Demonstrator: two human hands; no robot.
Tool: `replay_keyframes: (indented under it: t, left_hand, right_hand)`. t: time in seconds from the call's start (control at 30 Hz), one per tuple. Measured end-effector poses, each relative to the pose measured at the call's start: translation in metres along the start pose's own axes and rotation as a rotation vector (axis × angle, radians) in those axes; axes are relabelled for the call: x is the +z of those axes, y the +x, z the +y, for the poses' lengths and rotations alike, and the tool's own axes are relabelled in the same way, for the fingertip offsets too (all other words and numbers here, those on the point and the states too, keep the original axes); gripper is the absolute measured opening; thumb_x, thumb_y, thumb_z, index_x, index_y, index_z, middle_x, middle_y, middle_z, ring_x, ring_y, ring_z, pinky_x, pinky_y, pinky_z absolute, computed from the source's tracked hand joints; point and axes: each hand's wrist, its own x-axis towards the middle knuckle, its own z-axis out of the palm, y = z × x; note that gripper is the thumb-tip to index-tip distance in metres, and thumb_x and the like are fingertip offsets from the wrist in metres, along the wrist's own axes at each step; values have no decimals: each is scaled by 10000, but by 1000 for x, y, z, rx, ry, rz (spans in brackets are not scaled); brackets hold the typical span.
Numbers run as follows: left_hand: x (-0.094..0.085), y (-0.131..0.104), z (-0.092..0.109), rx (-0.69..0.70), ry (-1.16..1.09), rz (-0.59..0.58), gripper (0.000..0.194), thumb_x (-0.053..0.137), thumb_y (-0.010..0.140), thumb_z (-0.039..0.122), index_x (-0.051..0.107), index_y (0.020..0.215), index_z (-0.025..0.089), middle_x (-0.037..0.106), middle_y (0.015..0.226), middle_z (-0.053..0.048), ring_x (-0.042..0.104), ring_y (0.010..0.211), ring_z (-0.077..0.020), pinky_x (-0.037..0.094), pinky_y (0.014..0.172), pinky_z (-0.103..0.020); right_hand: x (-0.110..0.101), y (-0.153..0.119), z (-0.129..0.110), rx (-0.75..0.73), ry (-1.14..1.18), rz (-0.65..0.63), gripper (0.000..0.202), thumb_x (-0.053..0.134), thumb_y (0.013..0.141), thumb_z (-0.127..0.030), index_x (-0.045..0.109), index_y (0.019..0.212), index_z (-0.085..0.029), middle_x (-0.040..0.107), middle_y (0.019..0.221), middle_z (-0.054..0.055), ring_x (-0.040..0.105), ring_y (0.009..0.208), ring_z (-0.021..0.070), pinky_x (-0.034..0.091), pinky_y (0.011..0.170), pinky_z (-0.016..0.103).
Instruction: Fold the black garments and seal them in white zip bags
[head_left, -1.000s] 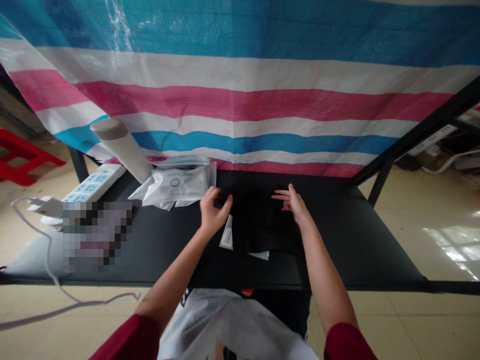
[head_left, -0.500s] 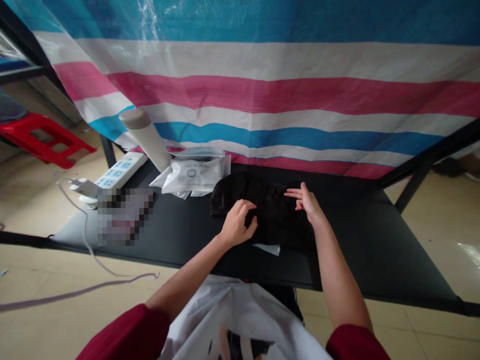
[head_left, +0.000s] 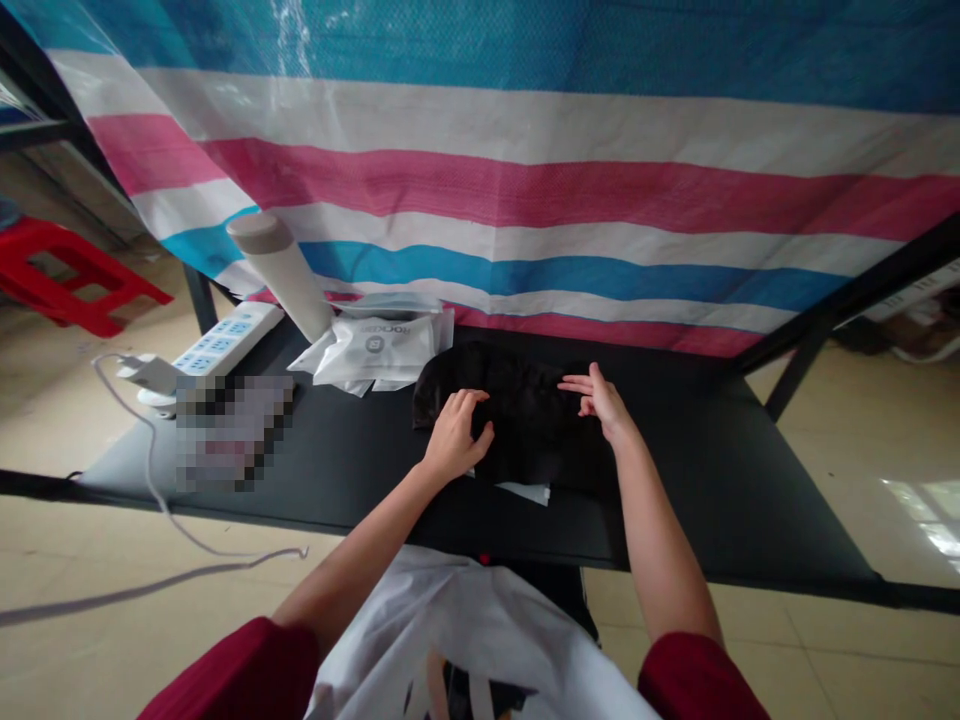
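A bundle of black fabric (head_left: 517,395) lies on the black tabletop (head_left: 720,470), in front of me. On its left part rests my left hand (head_left: 457,435), fingers curved, with a gap between thumb and fingertips. My right hand (head_left: 601,402) is at the fabric's right side, with some fingers stretched out over it and others curled. Whether either hand pinches the cloth is hard to see, dark on dark. A pale plastic corner (head_left: 529,492) sticks out from under the fabric's near edge.
White plastic packets (head_left: 375,350) lie behind on the left, beside a leaning white bottle (head_left: 281,275). Farther left are a power strip (head_left: 229,340) with a plugged charger (head_left: 150,373) and a blurred-out object (head_left: 236,430). A striped sheet (head_left: 525,190) hangs behind; a red stool (head_left: 75,275) stands left.
The whole view has shifted slightly, so things appear a little farther left. My left hand has moved slightly left along the fabric; my right hand keeps nearly the same pose.
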Motion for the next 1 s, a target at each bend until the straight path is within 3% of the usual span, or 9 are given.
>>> replay_keyframes:
  t: [0.13, 0.23, 0.3, 0.43, 0.5, 0.6, 0.7, 0.8, 1.0]
  left_hand:
    - [5, -1, -4, 21, 158, -127, 411, 589, 850, 324, 540, 1243, 215, 540, 1295, -115, 480, 1210, -319, 439, 965, -483]
    - [5, 0, -4, 31, 196, -137, 382, 601, 848, 349, 572, 1207, 225, 543, 1299, -108, 479, 1218, -318, 439, 960, -472]
    - [1, 2, -4, 13, 193, -52, 349, 602, 850, 344, 575, 1176, 223, 573, 1242, -98, 508, 1172, -296, 434, 962, -449]
    - [-16, 3, -14, -192, 304, 316, 338, 579, 860, 375, 543, 1137, 186, 602, 1043, -104, 553, 1028, -300, 432, 909, -453]
    - [-24, -2, -25, -292, 387, 389, 419, 588, 841, 415, 522, 1163, 154, 592, 998, -121, 556, 993, -324, 437, 872, -464]
    - [-33, -14, -40, -418, 502, 320, 479, 575, 834, 483, 549, 1152, 126, 592, 993, -156, 552, 986, -362, 444, 822, -477]
    - [-38, -25, -47, -486, 564, 157, 383, 522, 866, 482, 626, 1032, 153, 600, 989, -158, 554, 976, -360, 449, 786, -453]
    - [-41, -24, -50, -525, 540, 97, 294, 471, 898, 411, 650, 896, 178, 617, 962, -126, 564, 938, -312, 441, 760, -392]
    - [-44, -14, -59, -660, 182, 340, 259, 479, 883, 398, 602, 796, 187, 560, 703, -7, 528, 655, -156, 359, 585, -247]
  right_hand:
    - [-2, 1, 3, -29, -27, -10, 677, 365, 877, -722, 699, 1003, -147, 715, 1110, 169, 468, 381, 63, 394, 387, 224]
    - [-3, 0, 6, -44, -64, 5, 647, 407, 872, -709, 695, 1012, -146, 718, 1101, 168, 504, 394, 72, 407, 391, 222]
    - [-4, 1, 7, -65, -91, 16, 625, 433, 869, -699, 693, 1004, -147, 721, 1090, 165, 519, 403, 79, 432, 406, 228]
    - [-5, 2, 9, -115, -153, -3, 526, 493, 880, -634, 691, 979, -157, 721, 1094, 143, 533, 419, 75, 474, 458, 234]
    - [-6, 2, 9, -132, -186, -27, 472, 498, 897, -591, 693, 963, -166, 720, 1103, 128, 546, 427, 74, 480, 479, 233]
    - [-10, 1, 7, -169, -262, -27, 408, 503, 911, -539, 697, 967, -185, 728, 1081, 103, 580, 452, 87, 485, 508, 235]
    - [-17, -2, 4, -212, -403, 80, 344, 531, 899, -494, 700, 982, -206, 749, 982, 70, 642, 528, 126, 494, 558, 243]
    - [-21, -6, 1, -258, -549, 179, 265, 596, 859, -437, 711, 963, -222, 754, 911, 43, 701, 703, 174, 507, 655, 254]
    - [-17, -13, -2, -256, -790, 102, 235, 695, 783, -361, 715, 978, -230, 745, 798, 14, 699, 760, 189, 471, 671, 257]
